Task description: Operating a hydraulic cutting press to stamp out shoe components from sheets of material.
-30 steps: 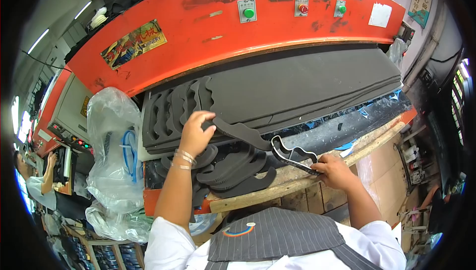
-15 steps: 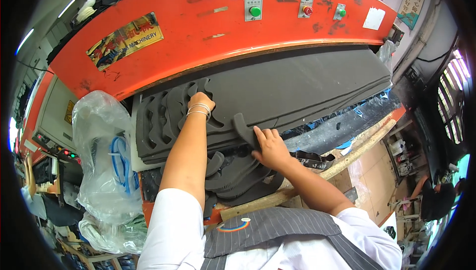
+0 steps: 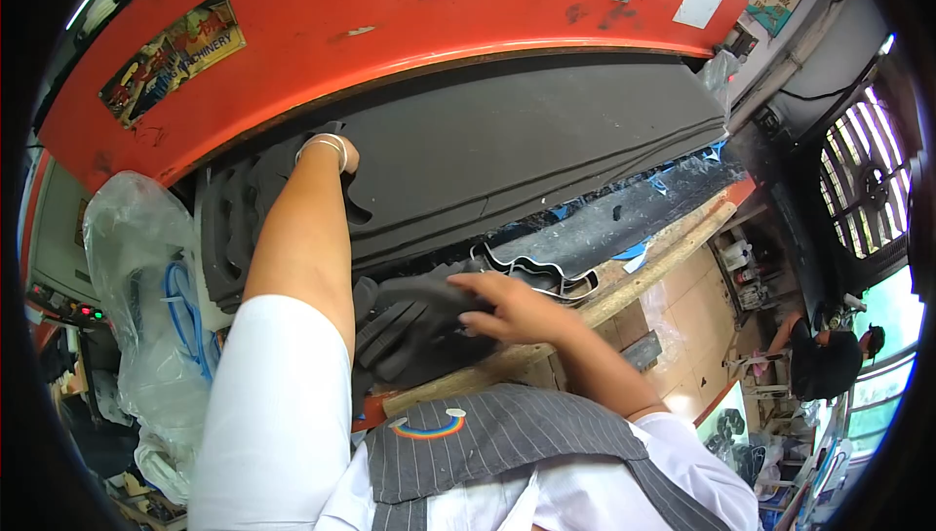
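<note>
My left hand [image 3: 348,153], a bracelet at its wrist, reaches onto the cut end of a stack of dark grey foam sheets [image 3: 507,131]. Its fingers are turned away and hidden, so any grip does not show. Wavy-edged cut-outs [image 3: 234,214] run along the sheet's left end beside that arm. Over a heap of curved foam pieces [image 3: 409,326] at the near edge hangs my right hand [image 3: 512,309], fingers apart and holding nothing. Just beyond it lies a wavy metal-edged strip, looking like a cutting die [image 3: 551,277].
A red machine beam [image 3: 380,19] with push buttons spans behind the foam. Clear plastic bags [image 3: 132,268] hang at the left. A wooden bar [image 3: 673,253] edges the dark bench [image 3: 604,229]. Another person [image 3: 829,365] sits far right.
My right hand has come down toward me and released the curved foam strip over the heap. My left hand stays at the cut end. The whole view has shifted.
</note>
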The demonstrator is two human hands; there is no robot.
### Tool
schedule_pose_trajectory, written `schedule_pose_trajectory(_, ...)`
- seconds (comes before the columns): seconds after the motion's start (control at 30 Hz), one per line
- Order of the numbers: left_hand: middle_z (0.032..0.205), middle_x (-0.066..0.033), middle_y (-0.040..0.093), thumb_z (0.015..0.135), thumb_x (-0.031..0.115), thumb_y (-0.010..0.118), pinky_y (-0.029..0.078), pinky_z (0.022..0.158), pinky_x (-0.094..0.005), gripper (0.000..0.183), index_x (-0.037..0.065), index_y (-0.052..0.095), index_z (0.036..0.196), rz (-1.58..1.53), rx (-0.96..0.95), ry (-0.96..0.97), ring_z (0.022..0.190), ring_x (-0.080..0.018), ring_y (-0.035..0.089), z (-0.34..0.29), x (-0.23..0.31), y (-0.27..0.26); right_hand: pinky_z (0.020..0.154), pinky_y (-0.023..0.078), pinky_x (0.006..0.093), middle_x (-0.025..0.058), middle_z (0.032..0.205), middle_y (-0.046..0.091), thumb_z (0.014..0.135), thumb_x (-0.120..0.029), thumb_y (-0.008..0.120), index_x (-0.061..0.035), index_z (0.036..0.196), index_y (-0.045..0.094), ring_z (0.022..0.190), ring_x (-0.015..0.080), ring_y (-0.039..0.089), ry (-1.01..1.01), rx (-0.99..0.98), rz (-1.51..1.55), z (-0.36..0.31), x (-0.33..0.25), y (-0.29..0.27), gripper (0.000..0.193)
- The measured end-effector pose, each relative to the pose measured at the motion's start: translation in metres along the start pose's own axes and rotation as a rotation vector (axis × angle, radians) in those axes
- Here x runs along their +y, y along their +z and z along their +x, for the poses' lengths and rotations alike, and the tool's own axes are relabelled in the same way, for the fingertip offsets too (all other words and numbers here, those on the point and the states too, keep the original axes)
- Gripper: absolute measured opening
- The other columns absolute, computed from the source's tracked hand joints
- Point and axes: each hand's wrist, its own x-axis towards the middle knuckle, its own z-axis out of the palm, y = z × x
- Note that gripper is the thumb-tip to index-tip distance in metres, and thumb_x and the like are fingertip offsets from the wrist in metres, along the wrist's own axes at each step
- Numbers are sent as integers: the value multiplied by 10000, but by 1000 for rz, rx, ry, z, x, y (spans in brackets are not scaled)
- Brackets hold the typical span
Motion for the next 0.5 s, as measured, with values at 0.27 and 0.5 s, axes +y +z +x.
schedule_pose_trajectory(0.27, 1222, -149, 638, 776, 275, 718, 478, 948, -430, 439, 61, 674, 1156, -343, 139, -231, 1144, -295, 605, 44, -18, 36, 928, 439, 430, 203, 1118, 588, 852, -208, 667, -30, 1279, 503, 1058, 374, 542, -44, 288, -111, -19, 51, 40, 491)
schedule_pose_trajectory(0.5, 1037, -165, 668, 639, 294, 789, 493, 787, -379, 587, -70, 655, 1079, -804, 170, -210, 880, -272, 637, 35, -51, 48, 944, 435, 420, 197, 1161, 571, 813, -312, 735, -32, 1275, 513, 1082, 368, 542, -40, 430, -81, -14, 64, 45, 584)
